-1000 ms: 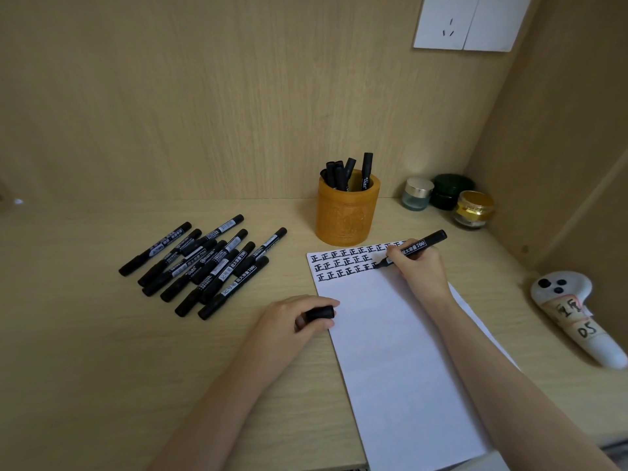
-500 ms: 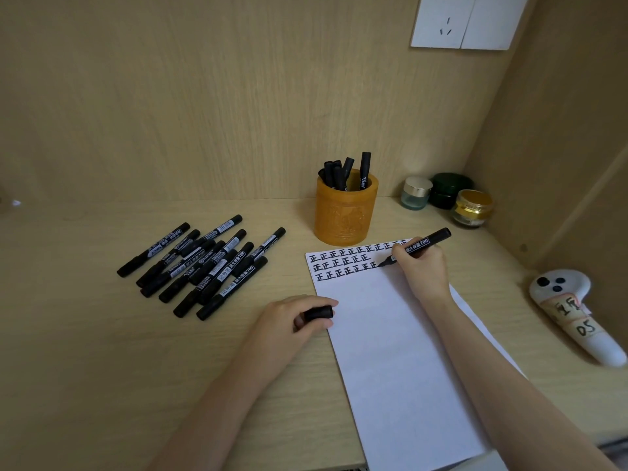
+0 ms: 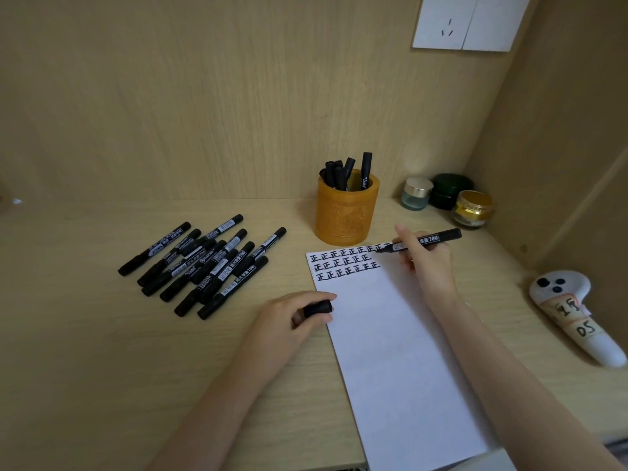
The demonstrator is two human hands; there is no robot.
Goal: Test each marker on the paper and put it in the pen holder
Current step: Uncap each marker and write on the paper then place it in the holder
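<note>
Black marker (image 3: 429, 237) tip sits at paper's (image 3: 390, 334) top edge.

Paper (image 3: 401, 351) runs off the bottom edge; fingers (image 3: 405, 236) of the right hand (image 3: 426, 263) cover part of the marker (image 3: 438, 236).

Left hand (image 3: 289, 319) knuckles up, fingers (image 3: 316, 296) curled round a cap (image 3: 317, 308), right hand (image 3: 426, 263) farther forward, fingers pinching a marker (image 3: 432, 237)

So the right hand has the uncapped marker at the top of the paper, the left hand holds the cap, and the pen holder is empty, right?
Not quite. The pen holder is not empty: the head view shows several black markers standing in it. The rest is as you said.
</note>
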